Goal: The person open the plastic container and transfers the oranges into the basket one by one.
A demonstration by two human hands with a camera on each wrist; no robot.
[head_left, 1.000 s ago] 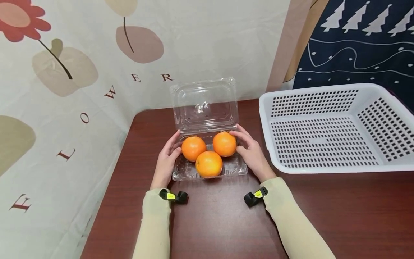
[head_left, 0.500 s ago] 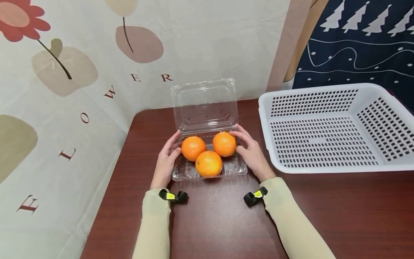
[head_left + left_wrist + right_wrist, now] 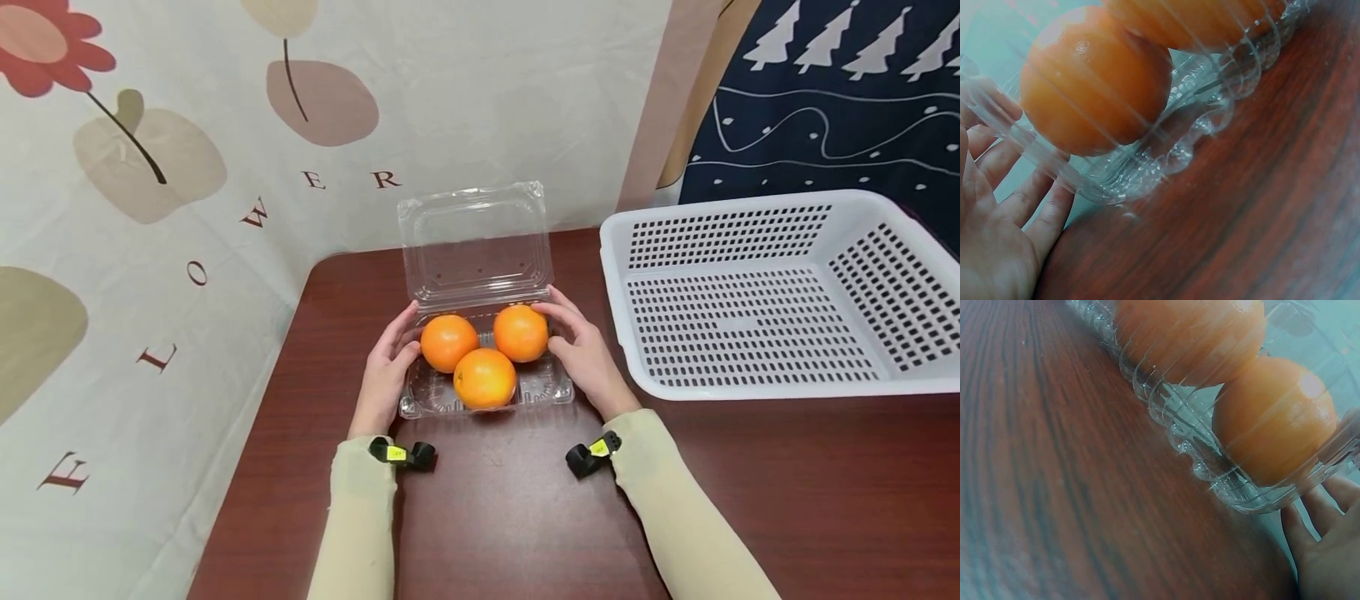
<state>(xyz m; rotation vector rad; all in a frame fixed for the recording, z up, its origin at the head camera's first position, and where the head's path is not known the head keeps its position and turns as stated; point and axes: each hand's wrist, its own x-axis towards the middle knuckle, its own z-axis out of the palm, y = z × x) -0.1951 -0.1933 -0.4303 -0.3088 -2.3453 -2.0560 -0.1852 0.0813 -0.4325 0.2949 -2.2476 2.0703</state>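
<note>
A clear plastic clamshell container point(image 3: 543, 390) lies on the table with its lid point(image 3: 476, 242) standing up at the back. Inside it are three oranges: one at the back left point(image 3: 448, 342), one at the back right point(image 3: 521, 333) and one in front point(image 3: 484, 379). My left hand point(image 3: 381, 379) grips the container's left side, thumb over the rim and fingers along the outer wall, as the left wrist view shows. On the opposite side my right hand point(image 3: 592, 367) holds the wall the same way, its fingers point(image 3: 1297, 531) spread against the plastic.
A white perforated basket point(image 3: 738, 387) stands on the dark wood table point(image 3: 495, 517) to the right, close to my right hand. Behind the table hangs a printed cloth point(image 3: 465, 100), and a dark blue cloth with trees point(image 3: 825, 125) is at the back right.
</note>
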